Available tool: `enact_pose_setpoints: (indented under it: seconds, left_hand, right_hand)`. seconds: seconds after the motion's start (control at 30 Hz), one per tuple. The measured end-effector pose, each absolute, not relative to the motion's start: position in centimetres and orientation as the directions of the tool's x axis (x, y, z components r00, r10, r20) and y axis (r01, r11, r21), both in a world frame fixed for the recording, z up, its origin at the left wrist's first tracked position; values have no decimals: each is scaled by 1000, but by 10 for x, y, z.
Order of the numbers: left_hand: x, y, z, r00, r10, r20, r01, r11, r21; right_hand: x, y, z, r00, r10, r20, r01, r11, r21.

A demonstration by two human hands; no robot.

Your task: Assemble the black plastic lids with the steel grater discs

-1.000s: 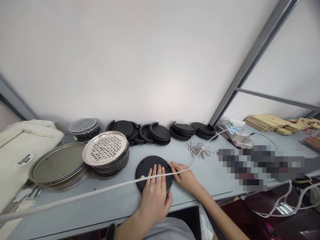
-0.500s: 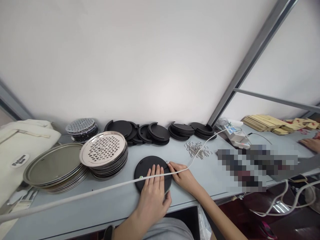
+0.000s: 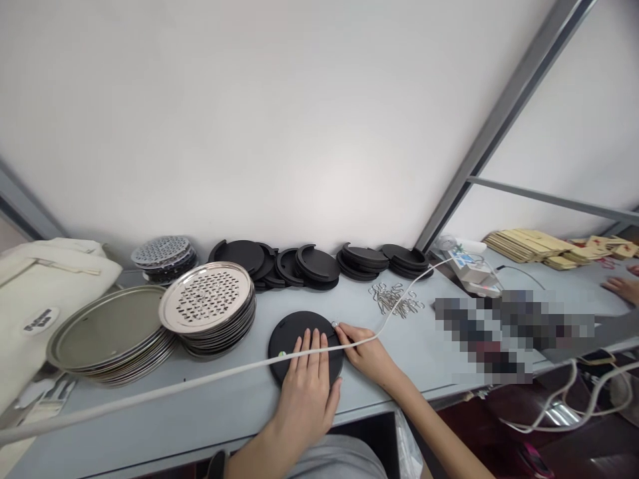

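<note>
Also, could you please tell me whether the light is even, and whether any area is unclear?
Head view: uneven, with a soft bright patch on the plain white wall; head view: pixelated blocks hide part of the flat grey-blue bench; head view: the bare left hand looks fairly sharp.

Disc (image 3: 292, 326) on table (image 3: 174, 426); hooks (image 3: 397, 301) behind right; plate stack (image 3: 207, 297) left; far right, apparently stacked boards (image 3: 526, 246).

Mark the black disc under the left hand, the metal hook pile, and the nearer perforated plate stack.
Black disc (image 3: 297, 324): head view, bare top face, toward the far edge.
Metal hook pile (image 3: 390, 299): head view, middle of the pile.
Perforated plate stack (image 3: 206, 297): head view, holed center of the top plate.
</note>
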State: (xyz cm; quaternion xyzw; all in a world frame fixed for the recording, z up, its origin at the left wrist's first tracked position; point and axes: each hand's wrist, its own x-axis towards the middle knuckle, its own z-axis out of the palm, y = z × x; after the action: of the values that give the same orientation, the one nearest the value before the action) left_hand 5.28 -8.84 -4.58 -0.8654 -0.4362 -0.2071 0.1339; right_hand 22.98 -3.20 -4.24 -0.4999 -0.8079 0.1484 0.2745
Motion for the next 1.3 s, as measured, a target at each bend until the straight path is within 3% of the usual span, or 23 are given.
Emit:
enact_pose_setpoints:
  seconds: [0.4, 0.87, 1.3]
  left_hand:
    - [53, -84, -48, 481, 723, 495, 842, -538, -32]
    - [50, -86, -47, 522, 709, 474, 802, -597, 9]
    - [51, -87, -46, 530, 694, 487, 796, -606, -2]
  right_hand:
    - [227, -41, -32, -404, 880, 247, 673, 470, -571]
    - [225, -37, -26, -251, 917, 310, 549, 399, -734]
    - [224, -37, -26, -276, 902, 331, 553, 431, -713]
